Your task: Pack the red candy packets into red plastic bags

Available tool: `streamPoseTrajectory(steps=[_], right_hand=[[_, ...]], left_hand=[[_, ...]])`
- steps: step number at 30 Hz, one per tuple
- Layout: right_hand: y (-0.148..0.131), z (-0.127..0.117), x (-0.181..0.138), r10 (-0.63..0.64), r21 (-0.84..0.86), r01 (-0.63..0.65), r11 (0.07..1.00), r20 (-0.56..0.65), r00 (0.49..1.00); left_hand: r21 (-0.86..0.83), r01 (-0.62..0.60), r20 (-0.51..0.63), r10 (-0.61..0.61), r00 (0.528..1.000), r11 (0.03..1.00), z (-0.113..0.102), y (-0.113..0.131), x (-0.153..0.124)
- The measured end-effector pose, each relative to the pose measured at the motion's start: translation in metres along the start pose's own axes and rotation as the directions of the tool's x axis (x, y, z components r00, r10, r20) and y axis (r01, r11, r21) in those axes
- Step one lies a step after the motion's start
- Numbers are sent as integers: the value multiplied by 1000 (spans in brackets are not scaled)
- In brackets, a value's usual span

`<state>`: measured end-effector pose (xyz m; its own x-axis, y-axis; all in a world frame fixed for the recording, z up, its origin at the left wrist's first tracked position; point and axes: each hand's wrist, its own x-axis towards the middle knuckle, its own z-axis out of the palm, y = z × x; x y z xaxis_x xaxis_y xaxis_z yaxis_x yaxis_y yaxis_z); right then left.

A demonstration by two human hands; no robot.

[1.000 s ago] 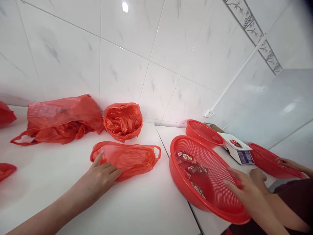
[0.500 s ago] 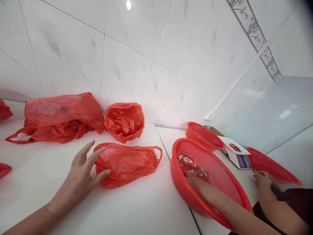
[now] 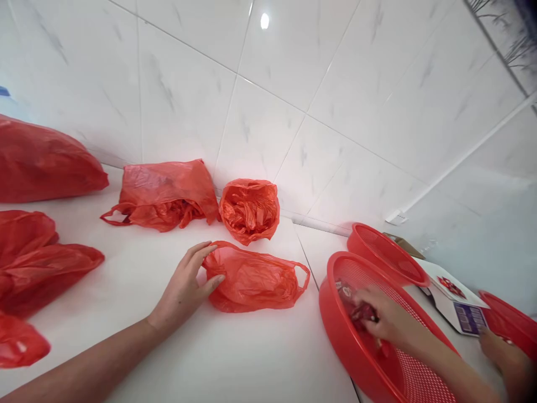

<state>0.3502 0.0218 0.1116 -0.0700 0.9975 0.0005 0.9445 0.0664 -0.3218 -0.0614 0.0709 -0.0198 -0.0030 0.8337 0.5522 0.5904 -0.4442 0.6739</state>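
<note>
My left hand is open, thumb and fingers apart, at the left end of a flat red plastic bag on the white table. Its fingertips touch the bag's edge, and a loop handle sticks out on the far side. Inside a large red mesh basket, my right hand is closed around several small dark-red wrapped packets, slightly blurred. Some packets show below the hand; the forearm covers part of the basket.
Behind the flat bag stand a round open red bag of crumpled bags and another red bag. More red bags lie left. At right are another basket, a scale with packets, and a co-worker's hand.
The view has swung left, bringing more red bags in. My left hand has come to the bag's edge. My right hand has risen from the basket's bottom with packets in it.
</note>
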Motion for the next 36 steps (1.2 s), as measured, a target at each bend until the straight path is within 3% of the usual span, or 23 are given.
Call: streamPoseTrajectory(steps=[3, 6, 9, 12, 15, 17, 21, 26, 31, 36], right_hand=[[-14, -22, 10, -114, -136, 99, 986, -110, 987], [-54, -25, 13, -224, -239, 181, 954, -168, 960], [-110, -4, 17, -357, -301, 324, 897, -60, 932], [-158, 28, 30, -496, -364, 473, 802, 32, 868], [-186, 58, 50, -578, -328, 558, 762, 42, 815], [-194, 74, 61, -581, -287, 566, 773, 40, 813], [-199, 89, 68, -543, -101, 549, 830, 83, 835], [-188, 82, 62, -488, 138, 471, 871, 144, 861], [-158, 55, 39, -296, 46, 293, 955, 68, 953], [-93, 8, 18, -64, -49, 57, 997, -152, 986]], left_hand=[[-20, 2, 2, -2, 1000, 1000, 1, 1, -1], [-40, -8, 11, 8, 1000, 999, 1, 3, -2], [-60, -6, 29, 8, 1000, 998, 0, 4, -2], [-80, 5, 54, -1, 999, 997, -1, 6, -3], [-99, 7, 64, -1, 998, 995, -1, 7, -4], [-118, 18, 68, -10, 998, 993, -1, 7, -4], [-153, 44, 61, -35, 998, 987, 0, 8, -3], [-144, 24, 69, -15, 998, 989, 2, 4, -3], [-105, 30, 63, -24, 998, 994, 5, 0, -3], [-62, 5, 53, -1, 999, 998, 5, 0, -3]])
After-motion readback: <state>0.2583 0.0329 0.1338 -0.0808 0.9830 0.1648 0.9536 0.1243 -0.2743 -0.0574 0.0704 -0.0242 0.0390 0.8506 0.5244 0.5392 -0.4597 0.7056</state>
